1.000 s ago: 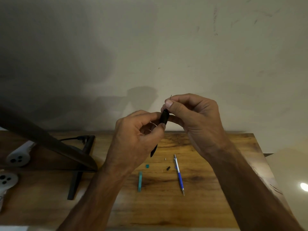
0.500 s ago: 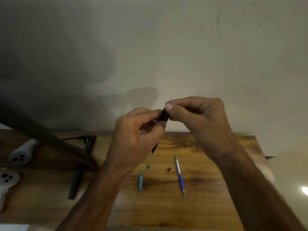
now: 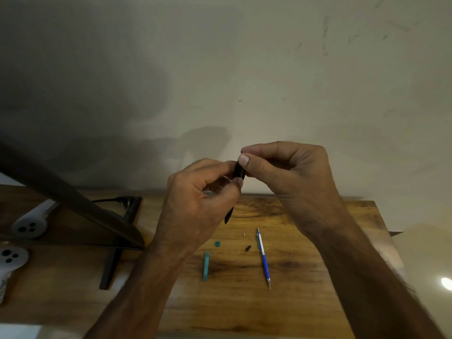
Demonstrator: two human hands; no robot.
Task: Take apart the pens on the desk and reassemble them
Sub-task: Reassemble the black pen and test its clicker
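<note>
Held: one black pen [image 3: 239, 170], raised in the air over the far edge of the tabletop [image 3: 293, 302], tilted, with its pointed tip toward the wood. Your left hand [image 3: 203, 204] has its fingers curled round the pen's middle, thumb pressed near the upper part. Your right hand [image 3: 288, 172] pinches the top end between thumb and forefinger, the other fingers folded in; what lies under those fingertips you cannot tell. The two hands touch at the pen. Lying on the tabletop, below the hands: one blue pen [image 3: 263, 258] with a silver upper section, whole, its tip toward you; one small black piece [image 3: 248, 248] just left of it; one tiny pale piece [image 3: 244, 234] a little farther off; one small teal cap [image 3: 217, 244]; one long teal strip [image 3: 206, 265] near the cap, lying lengthwise. To the left: a dark screen edge [image 3: 73, 204] slanting across, its black stand [image 3: 112, 265] on the wood, a black plug [image 3: 122, 200] behind it, and two white round-ended objects [image 3: 29, 226] with dark holes.
</note>
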